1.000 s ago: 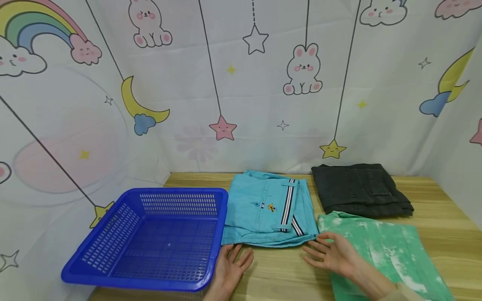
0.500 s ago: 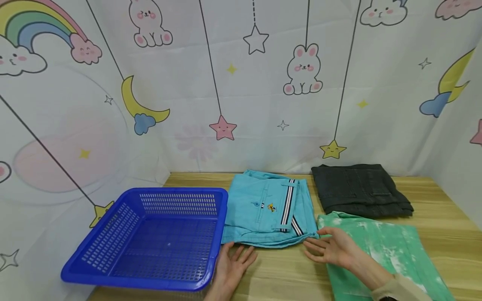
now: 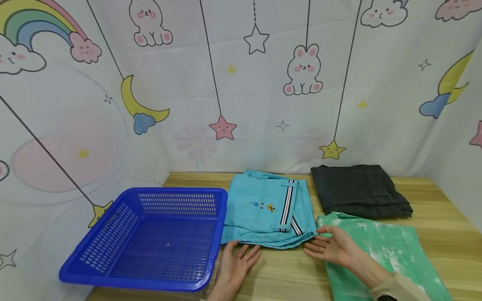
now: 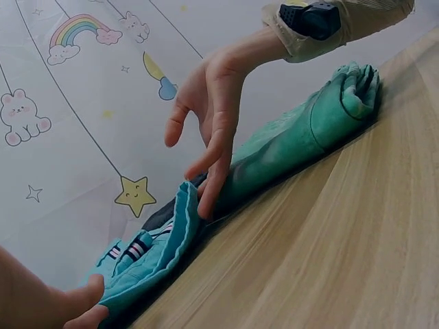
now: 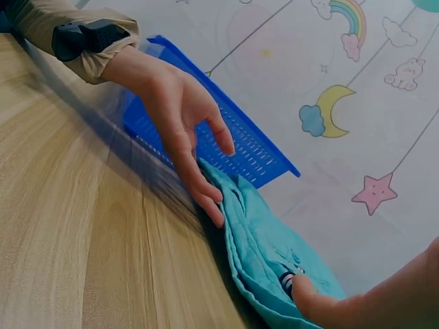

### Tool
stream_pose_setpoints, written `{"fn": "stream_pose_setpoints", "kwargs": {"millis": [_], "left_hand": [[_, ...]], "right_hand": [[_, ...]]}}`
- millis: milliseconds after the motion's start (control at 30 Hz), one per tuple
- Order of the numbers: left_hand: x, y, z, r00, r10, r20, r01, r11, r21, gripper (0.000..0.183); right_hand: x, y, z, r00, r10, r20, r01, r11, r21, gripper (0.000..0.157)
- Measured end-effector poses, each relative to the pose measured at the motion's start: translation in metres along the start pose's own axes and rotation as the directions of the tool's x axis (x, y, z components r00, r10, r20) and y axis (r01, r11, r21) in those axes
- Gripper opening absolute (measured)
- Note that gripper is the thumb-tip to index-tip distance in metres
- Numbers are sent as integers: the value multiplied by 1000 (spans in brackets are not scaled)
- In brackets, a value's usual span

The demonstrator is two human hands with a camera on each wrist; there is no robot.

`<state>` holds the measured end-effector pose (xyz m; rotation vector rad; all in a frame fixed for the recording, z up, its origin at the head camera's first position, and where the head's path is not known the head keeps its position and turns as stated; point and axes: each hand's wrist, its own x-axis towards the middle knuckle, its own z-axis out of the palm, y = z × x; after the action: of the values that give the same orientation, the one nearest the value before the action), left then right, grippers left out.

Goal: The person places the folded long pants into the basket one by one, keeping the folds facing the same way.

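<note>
Item, principal: folded light-blue cloth trousers (image 3: 244, 200) with a navy-and-white striped trim, flat on the pale wood-grain worktop (image 3: 278, 276), directly ahead of both hands; near folded edge running left to right across their front; long axis of the bundle uncertain, depth being foreshortened. Relation that governs, in judgement: that near edge lies between the two hands, the left hand (image 3: 235, 267) at its left part, the right hand (image 3: 335, 248) at its front right corner, neither clearly nearer. Condition of hands: both released, fingers extended, palms turned upward or inward, fingertips against or just under the cloth edge; corner by the right hand slightly raised in the left wrist view; no clenching seen. Surroundings: blue perforated plastic basket (image 3: 150, 285), rectangular, close at the left, its rim overlapping the trousers' side in the head view, contact not determinable; folded black cloth garment (image 3: 357, 188), behind and to the right; folded green cloth garment with white blotches (image 3: 391, 246), just beside the front right corner, beneath the line of the right forearm. Obstructions, in judgement: basket wall at left, green garment at right; none above
</note>
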<state>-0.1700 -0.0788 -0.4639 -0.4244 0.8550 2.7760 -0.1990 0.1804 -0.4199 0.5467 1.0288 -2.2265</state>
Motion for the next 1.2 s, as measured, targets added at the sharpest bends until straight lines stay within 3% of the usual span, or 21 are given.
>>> {"fn": "stream_pose_setpoints", "kwargs": {"millis": [333, 633, 833, 1067, 1200], "left_hand": [[-2, -1, 1, 998, 19, -67, -20, 1000, -20, 47], [-2, 0, 3, 998, 36, -51, -37, 999, -31, 37], [-1, 1, 3, 997, 51, -54, -52, 999, -16, 30], [1, 2, 5, 998, 39, -50, -39, 999, -7, 61], [2, 2, 5, 998, 29, -54, -29, 1000, 0, 69]], "right_hand": [[2, -3, 1, 1000, 16, 12, -16, 998, 59, 69], [4, -11, 4, 1000, -25, -5, 26, 992, 126, 64], [5, -15, 7, 999, -35, -10, 36, 983, 182, 68], [6, -19, 8, 999, -36, -2, 36, 980, 196, 61], [7, -22, 6, 999, -35, 3, 34, 985, 171, 63]]}}
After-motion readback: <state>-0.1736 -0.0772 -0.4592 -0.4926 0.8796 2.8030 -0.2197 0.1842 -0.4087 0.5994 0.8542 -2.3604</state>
